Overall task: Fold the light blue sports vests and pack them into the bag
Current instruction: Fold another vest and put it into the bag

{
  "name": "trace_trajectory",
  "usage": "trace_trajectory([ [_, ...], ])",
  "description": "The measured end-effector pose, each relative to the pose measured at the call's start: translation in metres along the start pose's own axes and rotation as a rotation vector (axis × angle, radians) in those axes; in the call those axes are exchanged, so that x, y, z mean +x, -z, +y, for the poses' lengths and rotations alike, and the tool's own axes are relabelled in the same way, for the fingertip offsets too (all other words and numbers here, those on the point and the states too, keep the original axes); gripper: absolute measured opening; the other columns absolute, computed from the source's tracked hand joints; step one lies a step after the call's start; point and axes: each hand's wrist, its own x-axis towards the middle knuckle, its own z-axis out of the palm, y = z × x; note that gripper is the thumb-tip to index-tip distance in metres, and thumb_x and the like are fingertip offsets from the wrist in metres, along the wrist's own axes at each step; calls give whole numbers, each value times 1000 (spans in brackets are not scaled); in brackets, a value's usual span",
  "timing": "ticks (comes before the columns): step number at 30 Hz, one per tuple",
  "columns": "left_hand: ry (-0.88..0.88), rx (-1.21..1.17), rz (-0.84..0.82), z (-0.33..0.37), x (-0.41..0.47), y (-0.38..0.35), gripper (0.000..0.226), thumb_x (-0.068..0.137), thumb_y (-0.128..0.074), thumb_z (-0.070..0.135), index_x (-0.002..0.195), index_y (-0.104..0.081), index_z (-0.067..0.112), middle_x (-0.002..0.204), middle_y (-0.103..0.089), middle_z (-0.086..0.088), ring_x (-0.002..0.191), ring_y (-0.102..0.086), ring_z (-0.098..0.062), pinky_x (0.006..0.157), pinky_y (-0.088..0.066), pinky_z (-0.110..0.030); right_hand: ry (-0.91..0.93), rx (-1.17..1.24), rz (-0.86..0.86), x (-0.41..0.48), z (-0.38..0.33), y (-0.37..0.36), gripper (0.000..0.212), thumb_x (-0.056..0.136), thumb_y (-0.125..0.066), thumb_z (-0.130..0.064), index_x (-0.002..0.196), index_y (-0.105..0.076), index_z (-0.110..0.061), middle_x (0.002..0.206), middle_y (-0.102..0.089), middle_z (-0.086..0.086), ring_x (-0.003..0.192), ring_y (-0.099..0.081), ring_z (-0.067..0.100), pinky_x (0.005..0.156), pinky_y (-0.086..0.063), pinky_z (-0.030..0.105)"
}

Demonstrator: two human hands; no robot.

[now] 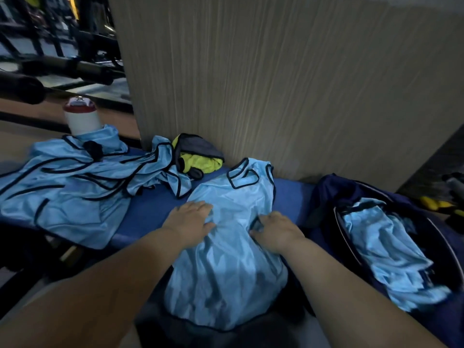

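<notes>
On the blue bench, 2 hands work on 1 light blue vest.

The left hand lies flat on the vest's left side, fingers straight and pressing the cloth. The right hand has its fingers curled round a black-trimmed fold near the middle. The vest's neck end points toward the wall panel. A heap of vests lies at the left, touching a white bottle with a red lid, and a yellow-green garment sits behind. At the right, the dark navy bag gapes with packed vests inside.
</notes>
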Motion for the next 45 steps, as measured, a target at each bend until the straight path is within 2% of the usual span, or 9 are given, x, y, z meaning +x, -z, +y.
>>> trace_trajectory([
  [5, 244, -128, 187, -11, -33, 2, 58, 92, -53, 52, 134, -37, 15, 137, -40, -9, 125, -39, -30, 99, -40, -41, 13, 58, -23, -16, -2, 5, 89, 81, -55, -72, 149, -32, -20, 148, -35, 8, 136, -36, 28, 109, -35, 38],
  [12, 288, -331, -23, -6, -44, 18, 32, 95, -53, 39, 76, -39, 17, 78, -46, -2, 71, -46, -17, 60, -34, -30, 5, 84, -49, -26, -3, 0, 103, 74, -71, -65, 153, -24, -19, 153, -31, 4, 141, -30, 26, 112, -33, 37],
  [16, 403, -1147, -39, -11, -41, 23, 20, 85, -63, 26, 85, -50, 10, 105, -59, -22, 92, -58, -32, 75, -44, -36, -35, 155, 17, -27, -2, -7, 91, 65, -77, -62, 139, -43, -21, 141, -43, 2, 134, -35, 28, 108, -36, 38],
  [19, 429, -1360, -66, -12, -45, 28, 22, 92, -64, 17, 108, -60, 3, 113, -62, -24, 95, -62, -35, 81, -51, -42, -72, 183, 54, -30, -1, -10, 97, 59, -77, -66, 139, -44, -22, 139, -42, 3, 133, -33, 29, 108, -34, 37],
  [25, 343, -1041, -278, -32, -50, 29, 42, 77, -81, 35, 107, -67, 11, 104, -73, -7, 94, -69, -22, 84, -54, -35, -179, 359, 10, -34, -1, -8, 121, 60, -92, -40, 153, -17, -28, 147, -20, 9, 133, -38, 31, 102, -44, 36],
  [30, 328, -925, -136, -24, -38, 30, 33, 87, -70, 33, 109, -58, 11, 107, -64, -2, 93, -63, -19, 81, -54, -36, -168, 416, -69, -27, -2, -1, 134, 59, -94, -27, 157, -3, -30, 159, -9, 11, 141, -32, 31, 105, -41, 37],
  [37, 353, -631, 86, -13, 2, 31, 74, 85, -68, 34, 141, -27, 9, 126, -53, -10, 107, -56, -27, 83, -48, -34, -215, 541, -125, 4, -3, 7, 111, 37, -79, -72, 131, -58, -18, 133, -56, 4, 117, -57, 21, 101, -49, 37],
  [41, 374, -728, 67, -11, 27, 31, 81, 79, -75, 35, 142, -35, 3, 135, -51, -10, 116, -54, -27, 89, -48, -32, -283, 601, 99, 30, -6, 13, 47, 86, -64, -51, 93, -60, -4, 89, -64, 4, 74, -60, 16, 61, -50, 29],
  [45, 410, -932, -56, -11, 46, 26, 57, 76, -81, 31, 122, -61, 3, 120, -63, -11, 110, -60, -27, 97, -50, -40, -416, 780, 181, 46, -6, 12, 59, 73, -78, -35, 113, -53, 1, 87, -64, 6, 65, -59, 16, 44, -39, 23],
])
